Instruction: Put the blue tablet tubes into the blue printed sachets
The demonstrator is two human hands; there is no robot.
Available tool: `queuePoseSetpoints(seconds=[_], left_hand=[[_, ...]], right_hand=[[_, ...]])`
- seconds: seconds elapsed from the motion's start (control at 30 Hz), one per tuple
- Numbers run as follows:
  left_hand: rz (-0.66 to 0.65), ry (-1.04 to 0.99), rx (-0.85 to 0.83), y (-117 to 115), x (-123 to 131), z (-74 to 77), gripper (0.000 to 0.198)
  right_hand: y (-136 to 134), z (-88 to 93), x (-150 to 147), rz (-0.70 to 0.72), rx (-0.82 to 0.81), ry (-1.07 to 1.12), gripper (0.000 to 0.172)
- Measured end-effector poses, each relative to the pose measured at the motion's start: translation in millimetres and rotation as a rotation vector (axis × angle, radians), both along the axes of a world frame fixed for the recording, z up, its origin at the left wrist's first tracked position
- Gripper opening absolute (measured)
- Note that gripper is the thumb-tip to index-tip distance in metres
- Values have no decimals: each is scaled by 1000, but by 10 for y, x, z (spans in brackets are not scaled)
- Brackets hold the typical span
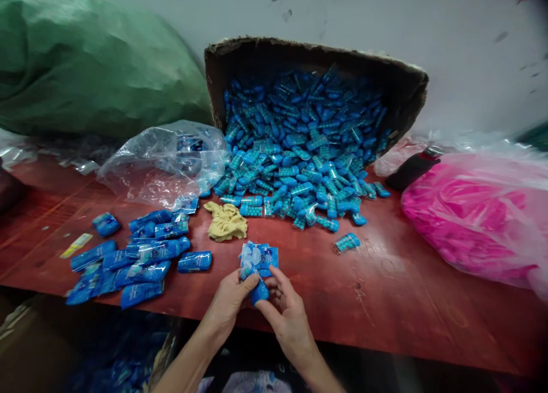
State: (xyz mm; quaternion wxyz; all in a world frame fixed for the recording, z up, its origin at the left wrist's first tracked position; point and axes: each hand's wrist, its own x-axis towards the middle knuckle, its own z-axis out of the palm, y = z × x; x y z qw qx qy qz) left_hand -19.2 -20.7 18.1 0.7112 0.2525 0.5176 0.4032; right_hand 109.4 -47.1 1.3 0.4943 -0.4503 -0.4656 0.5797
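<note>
Near the table's front edge, my left hand (pixel 229 299) pinches a small blue-capped bottle (pixel 259 292) between thumb and fingers. My right hand (pixel 289 313) closes on the same bottle from the other side, its thumb at the cap end. Just beyond my fingertips lie flat blue printed sleeves (pixel 262 255), partly covered by the hands. To the left is a loose group of bottles in blue printed wrapping (pixel 145 250); a single wrapped bottle (pixel 194 262) lies closer to me. One unwrapped bottle with teal contents (pixel 347 243) rests apart on the right.
A tipped cardboard box (pixel 319 53) spills many unwrapped bottles (pixel 295 170) onto the red table (pixel 385 290). Around it are a yellow cloth (pixel 226 221), clear plastic bag (pixel 149 165), green sack (pixel 94 62), pink-filled bag (pixel 466 210), dark flask (pixel 413 167) and yellow-handled cutter (pixel 77 245).
</note>
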Motion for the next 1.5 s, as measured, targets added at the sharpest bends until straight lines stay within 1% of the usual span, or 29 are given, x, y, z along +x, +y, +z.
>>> queuePoseSetpoints(seconds=[0.07,0.13,0.23,0.33,0.47,0.63,0.73,0.8,0.87,0.9,0.97,1.03,1.13,1.2,1.27,1.33,1.4,1.5], left_hand=[[-37,-101,-22,0,-7,77,30],[-94,-183,-59,4,-31,137,31],[-158,-294,-91,2,-71,163,30],[-174,-388,-94,-17,-79,136,27],[-126,-433,-97,-48,-3,101,25],[46,-355,-137,-92,173,82,21],[133,-308,-153,-121,266,105,20],[168,-292,-162,-132,296,137,20],[162,-297,-176,-135,286,167,21],[136,-309,-187,-134,266,177,22],[68,-340,-208,-131,206,181,22],[35,-361,-226,-129,146,166,19],[61,-366,-232,-137,122,133,14],[87,-357,-219,-152,149,123,13],[89,-315,-194,-165,166,131,16],[68,-192,-147,-159,114,152,22],[81,48,-68,-116,-46,181,29],[208,473,119,5,-459,226,39]], right_hand=[[11,21,48,22,42,-70,55],[31,35,95,38,65,-84,60],[61,23,146,94,60,1,65],[76,-17,168,173,25,111,69],[76,-41,180,189,12,148,68],[59,-66,197,133,47,54,59],[40,-131,187,98,66,49,57],[38,-171,175,44,68,46,55],[50,-187,173,8,48,83,53],[63,-184,178,6,33,125,52],[95,-162,203,29,-3,232,53],[126,-128,235,80,-41,306,53],[150,-87,252,153,-92,319,50],[145,-74,233,156,-102,285,48],[125,-64,203,142,-88,203,46],[99,-46,183,156,-50,69,47],[80,-13,181,180,8,-79,49],[92,52,160,206,109,-277,47]])
